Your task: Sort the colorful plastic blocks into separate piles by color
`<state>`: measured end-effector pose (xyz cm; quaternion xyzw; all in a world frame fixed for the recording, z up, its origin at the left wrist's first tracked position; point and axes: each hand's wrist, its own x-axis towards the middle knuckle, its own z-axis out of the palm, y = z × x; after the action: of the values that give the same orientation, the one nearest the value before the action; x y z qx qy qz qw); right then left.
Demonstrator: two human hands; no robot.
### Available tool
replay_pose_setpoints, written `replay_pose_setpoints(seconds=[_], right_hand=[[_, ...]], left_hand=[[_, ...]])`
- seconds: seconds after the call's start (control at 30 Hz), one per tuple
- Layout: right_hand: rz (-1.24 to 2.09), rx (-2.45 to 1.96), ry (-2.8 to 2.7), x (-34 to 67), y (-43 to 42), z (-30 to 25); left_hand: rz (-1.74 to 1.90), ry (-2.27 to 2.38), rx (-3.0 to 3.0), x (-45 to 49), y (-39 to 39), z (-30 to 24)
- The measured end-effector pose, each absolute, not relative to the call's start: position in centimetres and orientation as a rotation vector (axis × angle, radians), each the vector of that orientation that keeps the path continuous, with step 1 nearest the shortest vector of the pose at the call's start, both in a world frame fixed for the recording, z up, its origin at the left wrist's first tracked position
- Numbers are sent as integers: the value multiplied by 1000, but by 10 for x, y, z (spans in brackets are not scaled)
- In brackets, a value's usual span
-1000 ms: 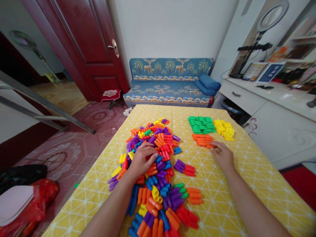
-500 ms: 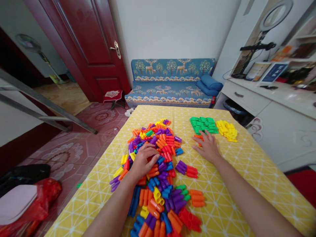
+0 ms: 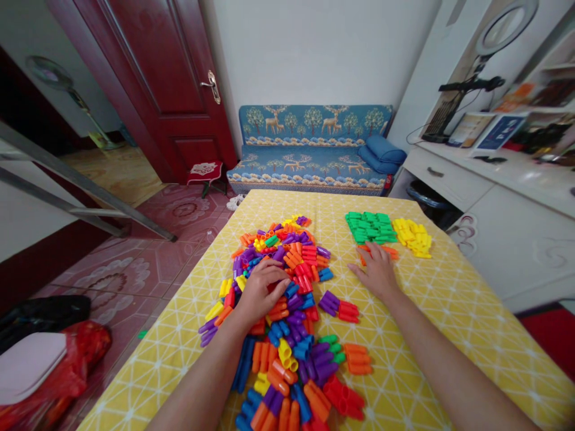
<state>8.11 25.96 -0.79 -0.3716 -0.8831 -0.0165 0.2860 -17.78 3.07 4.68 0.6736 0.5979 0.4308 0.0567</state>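
Note:
My left hand (image 3: 263,288) rests on a long mixed heap of plastic bullet-shaped building blocks (image 3: 309,254) in red, orange, purple, blue, yellow and green. Its fingers curve loosely over the heap, the thumb apart, and no block shows in its grasp. To the right, my right hand (image 3: 378,272) lies with fingers spread over a few orange blocks (image 3: 390,252), partly hiding them. Just beyond its fingertips is a tight group of green blocks (image 3: 371,226), with a group of yellow blocks (image 3: 412,237) beside it.
The table has a yellow patterned cloth (image 3: 449,335). Purple and red blocks (image 3: 339,306) lie right of the heap. A blue sofa (image 3: 305,161) stands beyond the table, a white cabinet (image 3: 507,221) to the right, and a small stool (image 3: 206,172) by the red door (image 3: 157,78).
My right hand has moved slightly, its fingers drawing closer together, and more orange shows to the right of it. My left hand stays nearly still on the heap.

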Motion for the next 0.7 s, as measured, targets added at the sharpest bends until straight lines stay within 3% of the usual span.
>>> replay_pose_setpoints(seconds=[0.3, 0.5, 0.7], right_hand=[[606, -765, -2362, 16, 175, 31], [582, -936, -2433, -12, 155, 39], [706, -900, -2144, 2, 163, 42]], left_hand=[[1299, 1822, 2037, -178, 30, 48], [1309, 1827, 2039, -177, 31, 47], [1308, 1816, 2045, -178, 31, 47]])
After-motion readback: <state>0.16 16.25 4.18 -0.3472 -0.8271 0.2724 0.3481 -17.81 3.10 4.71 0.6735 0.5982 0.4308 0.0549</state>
